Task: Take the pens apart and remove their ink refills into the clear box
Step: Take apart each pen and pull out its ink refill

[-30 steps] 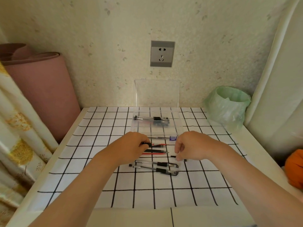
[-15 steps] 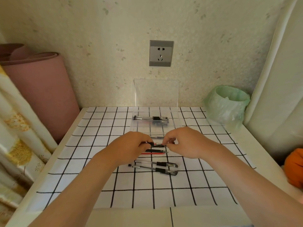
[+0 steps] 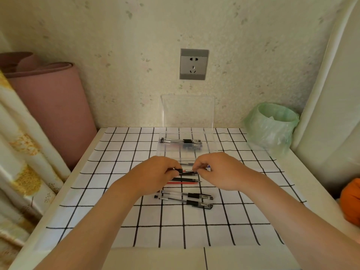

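**Two hands hold one pen between them, set to twist it apart**

A person's bare forearms come in from 7 and 5 o'clock and meet over the middle of a checked cloth. The left hand has its fingers curled round the black grip of a pen. The right hand pinches the pen's other end between thumb and fingertips. The pen lies level, running from 9 to 3 o'clock. I cannot tell whether it is clear of the cloth. Both hands are knuckles up and close together, with only a short stretch of pen showing between them.

My reading is that the small end is about to be twisted off. To do it well, the left hand should hold the barrel fast while the right turns. The pull should then go straight along the pen's line, so the refill slides out unbent and no small part drops among the pieces below.

The clear box sits just beyond the hands at 12 o'clock, with pens or parts already inside. Its lid stands open against the wall. Just below the hands at 6 o'clock lie loose refills, one black and one red. Nearer still, two whole pens lie side by side. A green-lined bin stands at 2 o'clock
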`<state>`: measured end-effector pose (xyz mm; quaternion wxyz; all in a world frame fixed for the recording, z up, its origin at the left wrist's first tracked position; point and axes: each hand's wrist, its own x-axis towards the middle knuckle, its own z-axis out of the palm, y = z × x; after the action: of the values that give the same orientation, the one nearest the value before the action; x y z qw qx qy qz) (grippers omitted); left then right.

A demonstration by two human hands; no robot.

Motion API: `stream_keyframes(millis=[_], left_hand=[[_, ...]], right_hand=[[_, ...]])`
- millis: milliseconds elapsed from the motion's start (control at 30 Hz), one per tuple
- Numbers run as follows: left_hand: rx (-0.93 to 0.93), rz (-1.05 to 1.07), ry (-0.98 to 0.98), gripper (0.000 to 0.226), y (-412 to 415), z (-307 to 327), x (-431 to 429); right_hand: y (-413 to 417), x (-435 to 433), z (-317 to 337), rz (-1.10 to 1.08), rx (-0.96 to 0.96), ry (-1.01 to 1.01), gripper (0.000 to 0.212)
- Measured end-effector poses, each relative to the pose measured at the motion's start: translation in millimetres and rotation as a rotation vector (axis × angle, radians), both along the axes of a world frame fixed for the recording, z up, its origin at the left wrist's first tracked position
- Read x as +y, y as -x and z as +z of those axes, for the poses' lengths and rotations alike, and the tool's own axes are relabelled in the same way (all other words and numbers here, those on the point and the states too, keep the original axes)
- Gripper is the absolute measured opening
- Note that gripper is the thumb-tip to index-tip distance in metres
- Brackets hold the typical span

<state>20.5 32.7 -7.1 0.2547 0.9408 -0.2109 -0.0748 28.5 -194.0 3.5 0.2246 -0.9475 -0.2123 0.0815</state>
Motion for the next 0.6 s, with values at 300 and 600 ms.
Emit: stream_keyframes(millis=[300,600], left_hand=[[0.038,0.017,0.051,0.018,3,2,-5],[0.087,0.016,0.155,0.013,0,8,3]], right_hand=[[6,9,2,0.045,-0.035,-0.109,0.018],[6,18,-3,0.095,-0.173,-0.157,0.017]])
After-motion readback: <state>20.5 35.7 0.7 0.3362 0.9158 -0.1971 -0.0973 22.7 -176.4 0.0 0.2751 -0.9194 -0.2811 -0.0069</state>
